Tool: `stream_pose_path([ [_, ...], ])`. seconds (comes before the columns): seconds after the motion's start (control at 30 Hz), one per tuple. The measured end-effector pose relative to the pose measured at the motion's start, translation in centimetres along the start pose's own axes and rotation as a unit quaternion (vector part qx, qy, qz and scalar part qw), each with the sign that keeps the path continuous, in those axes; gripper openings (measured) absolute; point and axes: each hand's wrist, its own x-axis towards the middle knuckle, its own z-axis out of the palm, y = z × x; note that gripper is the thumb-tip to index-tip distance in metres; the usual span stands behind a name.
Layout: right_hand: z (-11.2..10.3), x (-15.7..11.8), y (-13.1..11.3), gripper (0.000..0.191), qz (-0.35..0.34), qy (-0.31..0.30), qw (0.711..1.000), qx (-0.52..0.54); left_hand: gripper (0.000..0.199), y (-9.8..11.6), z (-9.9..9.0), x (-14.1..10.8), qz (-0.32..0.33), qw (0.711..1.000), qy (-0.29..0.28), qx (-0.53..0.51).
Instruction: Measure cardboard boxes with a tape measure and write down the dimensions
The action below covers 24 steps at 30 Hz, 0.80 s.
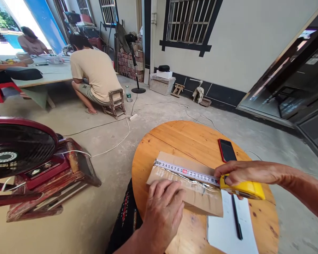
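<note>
A cardboard box (196, 203) lies on the round wooden table in front of me. My left hand (164, 203) is closed over the box's near left part, its fingers bent on the top. Along the box's upper side runs a pulled-out tape blade (193, 174) with printed numbers, its metal end at the box's left corner. My right hand (238, 173) is wrapped round the yellow case of the tape measure (250, 188) at the box's right end. Under that side of the box a sheet of white paper (219, 229) sticks out, with a black pen (237, 218) on it.
A red-edged phone (227, 150) lies at the back right of the round table (175, 130). On the left, a dark red fan (23, 151) rests on a wooden seat. Cables (116, 144) cross the floor. Beyond, a person (95, 74) sits on a small chair beside another table.
</note>
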Motion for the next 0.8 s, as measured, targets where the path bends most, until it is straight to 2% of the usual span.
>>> stream_pose_path([
  [0.1, 0.0, 0.0, -0.5, 0.032, 0.038, -0.075, 0.996, 0.036, 0.018, 0.0, 0.0, -0.1, -0.007, 1.0, -0.001, -0.01],
  [0.13, 0.0, -0.1, -0.5, 0.033, 0.04, -0.079, 0.995, 0.043, 0.018, 0.1, -0.1, -0.1, -0.007, 1.0, -0.001, -0.009],
  [0.47, 0.2, -0.7, 0.8, 0.031, 0.02, -0.061, 0.998, 0.021, 0.02, 0.3, -0.5, 0.3, 0.024, 0.999, 0.018, 0.018],
  [0.63, 0.3, -0.8, 1.8, 0.029, 0.007, -0.07, 0.996, 0.05, 0.02, 0.2, -0.3, 0.1, 0.023, 1.0, 0.02, 0.008],
  [0.8, 0.0, -1.2, 2.5, 0.033, 0.009, -0.058, 0.998, 0.018, 0.02, 0.2, -0.3, 0.1, 0.023, 0.999, 0.022, -0.001],
])
